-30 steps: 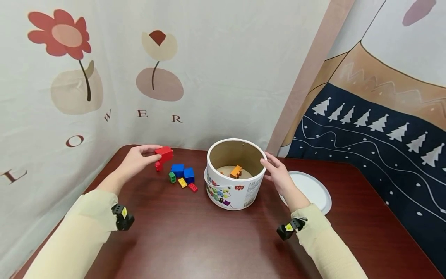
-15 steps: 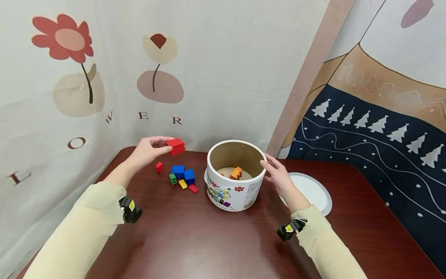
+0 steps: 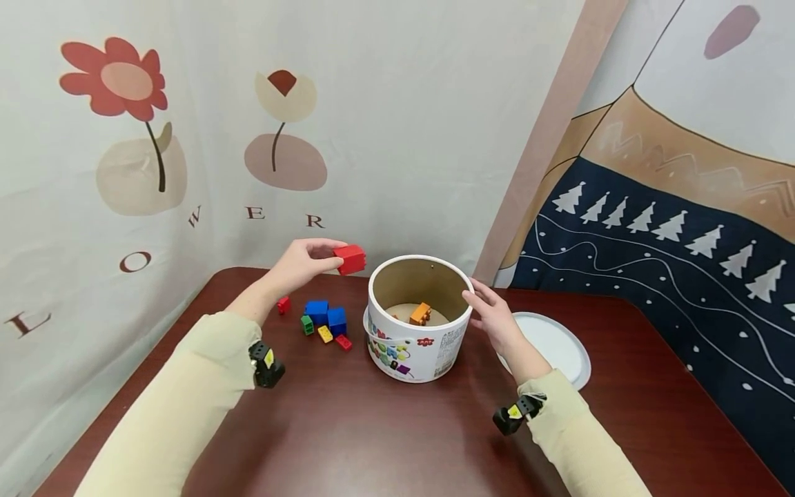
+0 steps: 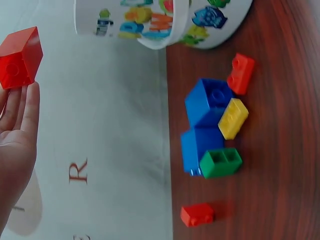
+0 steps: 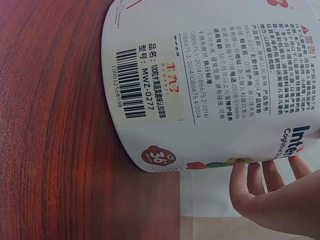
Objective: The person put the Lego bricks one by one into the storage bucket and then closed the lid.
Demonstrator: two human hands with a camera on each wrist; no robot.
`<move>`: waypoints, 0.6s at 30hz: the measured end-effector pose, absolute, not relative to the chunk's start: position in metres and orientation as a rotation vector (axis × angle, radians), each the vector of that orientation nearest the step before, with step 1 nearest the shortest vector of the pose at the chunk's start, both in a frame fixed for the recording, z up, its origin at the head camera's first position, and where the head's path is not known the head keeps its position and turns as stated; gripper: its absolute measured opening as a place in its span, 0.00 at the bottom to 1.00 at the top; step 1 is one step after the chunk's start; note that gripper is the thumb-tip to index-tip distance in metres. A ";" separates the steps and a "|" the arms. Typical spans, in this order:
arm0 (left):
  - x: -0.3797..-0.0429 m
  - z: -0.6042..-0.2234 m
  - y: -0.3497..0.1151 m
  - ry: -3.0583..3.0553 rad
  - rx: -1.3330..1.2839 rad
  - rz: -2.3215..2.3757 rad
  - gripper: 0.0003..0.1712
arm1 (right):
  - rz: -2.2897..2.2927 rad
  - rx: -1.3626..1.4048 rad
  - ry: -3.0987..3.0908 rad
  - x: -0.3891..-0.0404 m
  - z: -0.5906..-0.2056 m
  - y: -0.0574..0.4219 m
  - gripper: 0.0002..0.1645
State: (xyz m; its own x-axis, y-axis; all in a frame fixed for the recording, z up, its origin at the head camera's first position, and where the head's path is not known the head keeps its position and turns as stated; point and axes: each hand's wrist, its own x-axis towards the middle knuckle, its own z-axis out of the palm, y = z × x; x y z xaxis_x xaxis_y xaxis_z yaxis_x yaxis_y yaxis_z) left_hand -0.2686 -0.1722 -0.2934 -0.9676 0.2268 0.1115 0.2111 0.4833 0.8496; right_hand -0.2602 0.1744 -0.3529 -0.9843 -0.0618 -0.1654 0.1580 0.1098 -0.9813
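Pinching a boxy red plastic block in the left hand, now carried rightward past loose multicoloured plastic bricks to near, but short of, a round white bucket, while gripping that bucket, apparently by its edge, with the right hand.

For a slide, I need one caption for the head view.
The left hand pinches a raised red block; the right hand touches a white bucket holding an orange block.

The left hand apparently pinches a red block; a white bucket shows in part.
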 end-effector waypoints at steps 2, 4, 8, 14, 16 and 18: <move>-0.271 -0.292 -0.165 2.674 0.416 1.548 0.25 | -1.992 0.094 2.213 -0.260 -0.353 0.175 0.32; -0.273 -0.292 -0.157 2.657 0.436 1.558 0.24 | -1.993 0.092 2.212 -0.260 -0.353 0.175 0.32; -0.275 -0.292 -0.141 2.618 0.492 1.588 0.23 | -1.996 0.084 2.208 -0.259 -0.354 0.175 0.32; -0.275 -0.292 -0.118 2.556 0.552 1.602 0.22 | -1.987 0.094 2.210 -0.257 -0.354 0.175 0.33; -0.275 -0.291 -0.111 2.557 0.571 1.587 0.22 | -1.990 0.095 2.211 -0.257 -0.354 0.175 0.33; -0.275 -0.291 -0.106 2.562 0.592 1.569 0.22 | -1.994 0.089 2.208 -0.258 -0.354 0.175 0.32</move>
State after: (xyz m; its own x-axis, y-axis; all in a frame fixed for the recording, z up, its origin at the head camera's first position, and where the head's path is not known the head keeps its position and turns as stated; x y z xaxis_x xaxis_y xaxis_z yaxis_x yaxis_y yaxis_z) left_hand -0.2749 -0.1057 -0.2914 -0.9223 0.3634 0.1314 0.2822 0.4012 0.8714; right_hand -0.2575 0.1749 -0.3539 -0.9847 -0.0662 -0.1614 0.1539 0.1068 -0.9823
